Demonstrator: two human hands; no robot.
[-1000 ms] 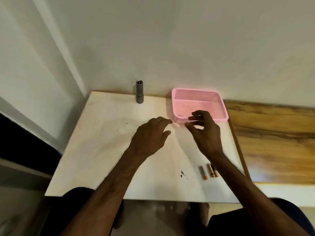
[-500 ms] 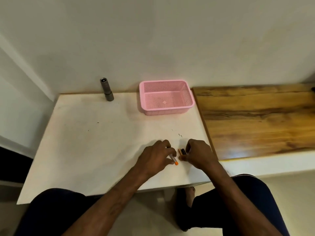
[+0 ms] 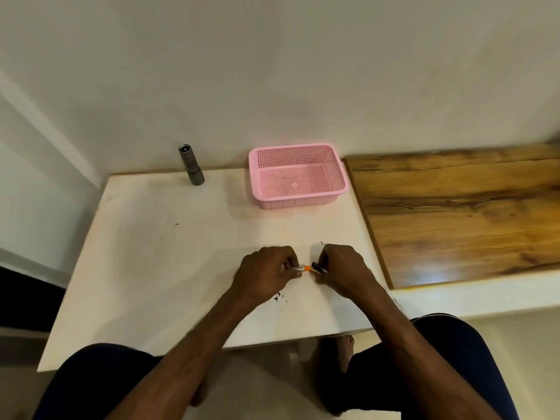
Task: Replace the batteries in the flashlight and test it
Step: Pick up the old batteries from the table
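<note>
Left grip (image 3: 266, 272): fingers curled narrow around a battery (image 3: 304, 268), whose orange end projects toward the right hand. Right grip (image 3: 344, 268): closed on a dark cell (image 3: 318, 268), only its black end and part of its side visible between the fingers. The two exposed ends lie just beside each other; contact cannot be confirmed. Both hands rest low on the white tabletop (image 3: 157, 253), near its front right area.

Just in front of the left wrist: small dark specks (image 3: 278, 297) on the surface.

Well beyond both grips, at the far edge by the wall: flashlight (image 3: 191, 168) standing upright, to the far left of the hands; pink basket (image 3: 298, 175) to its right, directly beyond the hands.

Right of the right grip, adjoining the tabletop: a wooden board (image 3: 460, 213).
</note>
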